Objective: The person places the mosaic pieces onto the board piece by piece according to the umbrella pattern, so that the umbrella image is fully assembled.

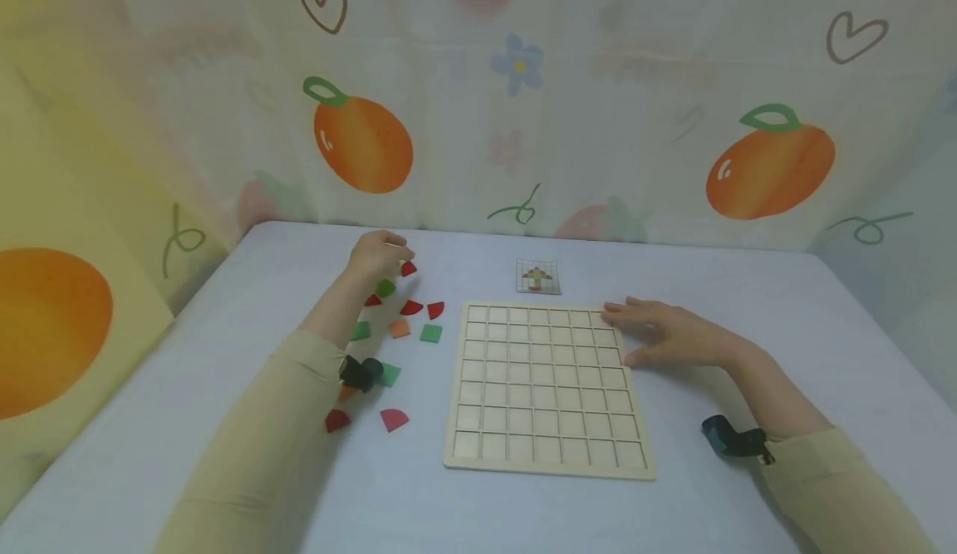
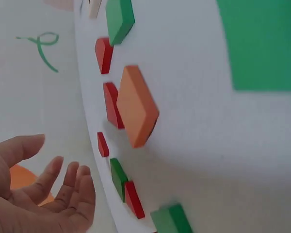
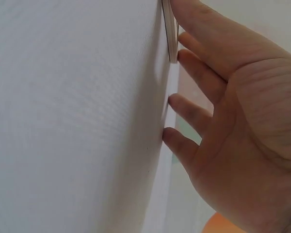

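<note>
My left hand [image 1: 380, 255] hovers over the far left of the table, its fingers loosely bent and nothing between them in the left wrist view. Just below its fingertips lies a red quarter-circle piece [image 1: 408, 269]. A green piece [image 1: 385, 288] sits nearer, beside the wrist. My right hand [image 1: 676, 334] rests by the far right corner of a pale wooden grid board [image 1: 551, 473], fingers spread and fingertips right at its edge. The board's square cells hold no pieces. In the right wrist view, the thumb overlaps the board's edge [image 3: 170, 39].
Several red, green and orange pieces are scattered left of the board, among them an orange square [image 1: 399, 327] and a green square [image 1: 430, 333]; my left forearm partly covers some. A small pattern card [image 1: 537, 277] lies beyond the board. A printed curtain [image 1: 463, 122] hangs behind the table.
</note>
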`<state>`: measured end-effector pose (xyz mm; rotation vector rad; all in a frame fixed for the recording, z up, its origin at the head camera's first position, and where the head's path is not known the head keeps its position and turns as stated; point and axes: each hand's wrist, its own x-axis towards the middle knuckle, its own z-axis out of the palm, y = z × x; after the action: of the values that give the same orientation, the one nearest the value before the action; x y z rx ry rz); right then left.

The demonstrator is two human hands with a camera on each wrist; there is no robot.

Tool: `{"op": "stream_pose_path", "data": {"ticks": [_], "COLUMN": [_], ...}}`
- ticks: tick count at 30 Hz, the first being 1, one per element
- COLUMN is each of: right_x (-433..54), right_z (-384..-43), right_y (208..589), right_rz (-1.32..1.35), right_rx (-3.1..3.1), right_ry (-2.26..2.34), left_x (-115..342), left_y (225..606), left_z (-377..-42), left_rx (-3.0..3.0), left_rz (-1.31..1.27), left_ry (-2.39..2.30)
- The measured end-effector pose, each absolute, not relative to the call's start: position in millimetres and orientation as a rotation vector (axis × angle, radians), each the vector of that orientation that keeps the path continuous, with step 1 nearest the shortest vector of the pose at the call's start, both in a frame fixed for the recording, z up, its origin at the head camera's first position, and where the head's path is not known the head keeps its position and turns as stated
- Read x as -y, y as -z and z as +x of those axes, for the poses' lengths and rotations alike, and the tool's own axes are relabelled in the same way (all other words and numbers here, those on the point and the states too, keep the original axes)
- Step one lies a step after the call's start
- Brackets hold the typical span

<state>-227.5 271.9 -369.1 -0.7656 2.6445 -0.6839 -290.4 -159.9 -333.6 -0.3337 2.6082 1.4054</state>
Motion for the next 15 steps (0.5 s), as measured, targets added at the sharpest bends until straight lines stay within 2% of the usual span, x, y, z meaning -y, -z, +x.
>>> {"op": "stream_pose_path", "data": {"ticks": [15], "right_x": [-268], "right_z": [-226], "right_y": [367], "right_rz": [-0.766], "right_rx": [-2.631], "right_ry": [0.711], "left_x": [222], "left_y": [349], "left_z": [-285], "left_rx": [-2.536], "left_rz": [-0.286], "left_ry": [-0.956]}}
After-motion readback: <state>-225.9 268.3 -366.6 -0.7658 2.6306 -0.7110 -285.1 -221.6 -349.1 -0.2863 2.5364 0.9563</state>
